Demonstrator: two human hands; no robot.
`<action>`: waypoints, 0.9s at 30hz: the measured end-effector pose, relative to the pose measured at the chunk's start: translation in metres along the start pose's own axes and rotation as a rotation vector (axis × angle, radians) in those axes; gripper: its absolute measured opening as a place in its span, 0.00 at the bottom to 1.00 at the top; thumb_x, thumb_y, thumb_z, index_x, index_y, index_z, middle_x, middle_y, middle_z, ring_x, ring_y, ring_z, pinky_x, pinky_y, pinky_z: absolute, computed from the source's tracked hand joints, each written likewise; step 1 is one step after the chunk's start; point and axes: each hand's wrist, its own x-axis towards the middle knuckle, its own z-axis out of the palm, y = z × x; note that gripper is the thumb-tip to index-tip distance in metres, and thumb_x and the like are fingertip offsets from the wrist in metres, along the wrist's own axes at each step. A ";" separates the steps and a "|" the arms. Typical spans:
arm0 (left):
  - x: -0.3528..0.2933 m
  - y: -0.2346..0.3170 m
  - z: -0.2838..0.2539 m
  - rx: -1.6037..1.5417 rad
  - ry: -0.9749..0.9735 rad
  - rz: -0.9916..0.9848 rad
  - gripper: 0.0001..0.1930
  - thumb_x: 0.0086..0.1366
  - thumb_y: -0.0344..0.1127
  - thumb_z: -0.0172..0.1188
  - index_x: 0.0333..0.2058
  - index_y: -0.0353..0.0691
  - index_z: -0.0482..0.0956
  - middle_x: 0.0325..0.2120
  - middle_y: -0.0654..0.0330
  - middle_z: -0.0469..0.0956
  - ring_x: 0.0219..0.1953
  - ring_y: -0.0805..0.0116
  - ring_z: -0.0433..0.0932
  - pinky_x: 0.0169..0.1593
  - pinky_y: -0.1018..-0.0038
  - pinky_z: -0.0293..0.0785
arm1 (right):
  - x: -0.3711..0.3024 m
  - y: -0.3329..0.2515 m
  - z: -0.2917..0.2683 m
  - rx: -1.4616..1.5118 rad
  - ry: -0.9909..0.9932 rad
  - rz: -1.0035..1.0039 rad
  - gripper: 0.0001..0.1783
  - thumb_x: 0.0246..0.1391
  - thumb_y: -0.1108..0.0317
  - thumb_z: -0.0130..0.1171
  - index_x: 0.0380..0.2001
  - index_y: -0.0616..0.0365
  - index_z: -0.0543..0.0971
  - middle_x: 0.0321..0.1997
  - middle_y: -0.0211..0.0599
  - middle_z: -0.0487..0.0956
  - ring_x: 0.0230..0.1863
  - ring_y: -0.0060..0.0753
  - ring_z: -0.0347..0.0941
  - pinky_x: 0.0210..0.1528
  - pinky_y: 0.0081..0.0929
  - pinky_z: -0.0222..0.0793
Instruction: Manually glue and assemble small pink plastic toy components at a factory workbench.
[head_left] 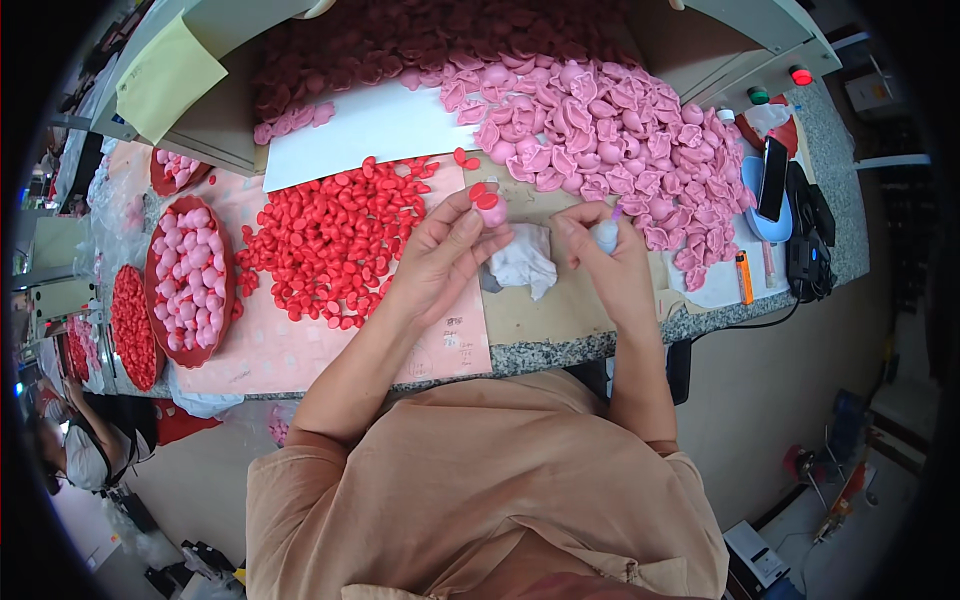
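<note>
Pink piece (492,216), small and rounded, sits up in the fingertips of my left hand (445,250), just above the near side of the worktop (545,352). Red shows at its upper end, with the flat oval face of one red bit (486,201) turned up toward me; a second bit shows beside it, and I cannot tell whether both are fixed or merely pinched there. My left thumb and fingers are closed lightly round the piece, which seems right to me: a soft pinch low on the pink leaves the red face uncovered, while a harder one could tilt it.

My right hand (612,268) grips a small pale bottle (605,237), its thin purple nozzle (616,212) pointing upward, apart from the piece. I cannot tell what is inside. For neat work I would steady both wrists, bring nozzle and red face together squarely, and squeeze sparingly, since too much could run onto my fingertips.

Between my hands lies a crumpled white cloth (523,264), handy for wiping off any excess. Left of me, loose red bits are heaped (325,245) on a pink sheet (270,362), and past them a red tray (192,358) holds many pink rounded pieces showing touches of red. Ahead and to the right spreads a big pile of pink petal-like parts (600,125), best kept clear of my right sleeve and elbow.
</note>
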 end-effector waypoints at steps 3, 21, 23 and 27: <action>0.001 -0.001 0.001 0.072 -0.017 -0.002 0.15 0.66 0.31 0.49 0.51 0.37 0.67 0.47 0.58 0.71 0.49 0.68 0.71 0.56 0.67 0.67 | 0.007 0.004 0.013 0.101 -0.107 0.076 0.09 0.55 0.70 0.54 0.37 0.63 0.75 0.24 0.25 0.71 0.23 0.14 0.65 0.25 0.13 0.60; 0.001 0.001 0.000 0.452 0.091 -0.051 0.20 0.64 0.30 0.53 0.54 0.32 0.65 0.45 0.55 0.73 0.45 0.69 0.75 0.51 0.73 0.72 | 0.020 0.010 0.016 0.244 -0.269 0.185 0.15 0.54 0.70 0.56 0.44 0.63 0.71 0.32 0.30 0.74 0.27 0.18 0.69 0.29 0.14 0.65; 0.001 0.001 0.002 0.461 0.094 -0.059 0.20 0.64 0.30 0.53 0.54 0.32 0.66 0.45 0.55 0.74 0.45 0.69 0.75 0.51 0.74 0.72 | 0.021 0.012 0.016 0.260 -0.271 0.198 0.14 0.54 0.70 0.56 0.44 0.63 0.72 0.32 0.31 0.75 0.27 0.18 0.70 0.30 0.15 0.66; 0.000 0.003 0.006 0.508 0.063 -0.092 0.18 0.66 0.31 0.49 0.53 0.33 0.67 0.42 0.57 0.75 0.46 0.71 0.74 0.52 0.72 0.71 | 0.022 0.013 0.016 0.239 -0.253 0.217 0.14 0.54 0.69 0.56 0.43 0.64 0.72 0.32 0.32 0.75 0.27 0.18 0.70 0.30 0.16 0.66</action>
